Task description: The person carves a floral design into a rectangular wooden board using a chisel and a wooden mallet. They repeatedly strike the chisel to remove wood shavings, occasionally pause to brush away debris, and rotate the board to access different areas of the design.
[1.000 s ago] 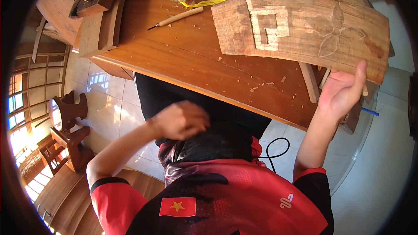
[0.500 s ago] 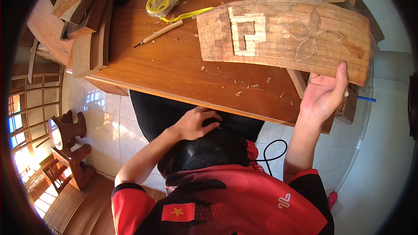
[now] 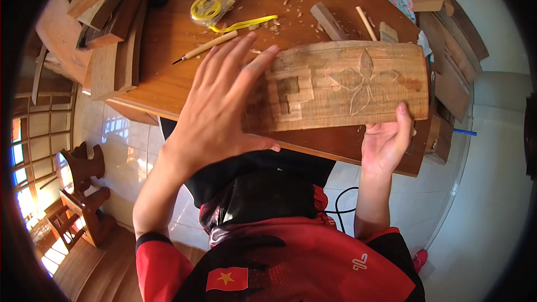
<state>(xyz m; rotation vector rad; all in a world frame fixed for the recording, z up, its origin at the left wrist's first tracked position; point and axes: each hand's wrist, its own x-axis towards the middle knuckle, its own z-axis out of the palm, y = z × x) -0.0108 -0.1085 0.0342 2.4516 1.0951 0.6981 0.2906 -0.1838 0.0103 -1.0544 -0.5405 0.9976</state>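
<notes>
Mid-frame, the right hand (image 3: 383,148) grips a carved board (image 3: 330,81), likely so its face shows, while the left hand (image 3: 215,103) has its fingers spread.

The window (image 3: 20,157) at left is overexposed, and the floor (image 3: 128,145) has glare. Straight lines bend near black borders.

honestly the carved board (image 3: 335,86) looks like bare matt wood, kinda rough where it's cut, while the table (image 3: 159,75) is smooth glossy wood, the tape measure (image 3: 207,9) is shiny plastic, the pointed tool (image 3: 210,45) has a smooth wooden handle, and the floor tiles (image 3: 126,106) are glossy, with the shirt (image 3: 302,251) just cloth.
</notes>
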